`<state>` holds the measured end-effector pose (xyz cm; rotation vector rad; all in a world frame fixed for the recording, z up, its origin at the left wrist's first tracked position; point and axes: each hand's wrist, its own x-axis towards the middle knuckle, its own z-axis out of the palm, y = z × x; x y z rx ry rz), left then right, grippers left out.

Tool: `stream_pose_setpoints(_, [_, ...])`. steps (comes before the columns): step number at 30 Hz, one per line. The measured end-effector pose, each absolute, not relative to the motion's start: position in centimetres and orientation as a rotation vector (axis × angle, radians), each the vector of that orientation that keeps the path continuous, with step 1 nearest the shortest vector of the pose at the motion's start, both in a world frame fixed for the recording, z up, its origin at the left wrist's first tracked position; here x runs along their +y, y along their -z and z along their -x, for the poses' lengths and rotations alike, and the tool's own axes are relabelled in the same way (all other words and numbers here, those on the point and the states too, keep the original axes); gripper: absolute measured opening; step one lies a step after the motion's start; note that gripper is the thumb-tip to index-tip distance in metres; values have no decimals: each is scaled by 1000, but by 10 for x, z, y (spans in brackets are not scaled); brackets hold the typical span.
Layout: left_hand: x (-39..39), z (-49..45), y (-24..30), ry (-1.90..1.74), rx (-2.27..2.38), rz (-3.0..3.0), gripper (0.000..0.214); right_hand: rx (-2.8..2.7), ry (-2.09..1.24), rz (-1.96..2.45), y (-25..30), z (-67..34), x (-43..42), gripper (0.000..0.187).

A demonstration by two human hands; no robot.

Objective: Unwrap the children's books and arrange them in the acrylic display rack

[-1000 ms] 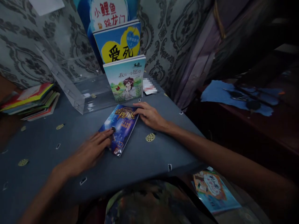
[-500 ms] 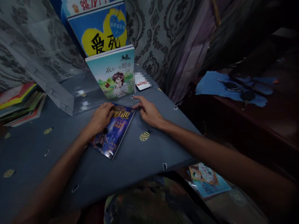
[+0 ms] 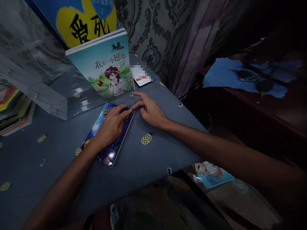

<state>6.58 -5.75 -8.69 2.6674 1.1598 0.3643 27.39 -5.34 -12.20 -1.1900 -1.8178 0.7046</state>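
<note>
A dark blue book (image 3: 109, 153) lies flat on the grey-blue tablecloth (image 3: 139, 159). My left hand (image 3: 111, 126) rests palm down on the book's upper half, fingers stretched toward its top right corner. My right hand (image 3: 148, 110) lies on the cloth just right of that corner, fingers spread, its fingertips meeting those of the left hand. Behind them a light green book with a cartoon girl (image 3: 103, 68) stands upright in a clear acrylic stand (image 3: 48, 95), with a blue and yellow book (image 3: 79, 22) behind it.
A stack of colourful books (image 3: 14, 108) lies at the far left. A small white and red card (image 3: 142, 80) lies behind my right hand. The table edge drops off at the right; a picture book (image 3: 211, 174) lies on the floor below. Blue cloth (image 3: 223, 76) covers dark furniture at right.
My left hand has slid up the dark blue book from its lower edge to its top right corner, meeting the right hand's fingertips. The camera has moved closer and lower.
</note>
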Motion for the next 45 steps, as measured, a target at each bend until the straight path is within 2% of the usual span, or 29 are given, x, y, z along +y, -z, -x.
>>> stream_pose_setpoints(6, [-66, -79, 84, -360, 1323, -2739, 39, -1802, -682, 1217, 120, -274, -55, 70])
stream_pose_setpoints(14, [-85, -101, 72, -59, 1658, -2826, 19, -1806, -647, 1213, 121, -276, -55, 69])
stream_pose_setpoints(21, [-89, -106, 61, 9, 1713, -2824, 25, -1788, -596, 1182, 123, -278, -54, 71])
stream_pose_setpoints(27, [-89, -104, 64, -81, 1686, -2850, 26, -1738, -531, 1151, 118, -280, -56, 72])
stream_pose_setpoints(32, [-91, -104, 69, -90, 1695, -2854, 26, -1912, -488, 1152, 117, -278, -61, 67])
stream_pose_setpoints(38, [-87, -66, 65, -187, 1478, -2822, 30, -2022, -479, 1166, 119, -276, -65, 63])
stream_pose_setpoints(45, [-108, -19, 71, -148, 1841, -2613, 40, -2016, -593, 1100, 118, -276, -54, 63])
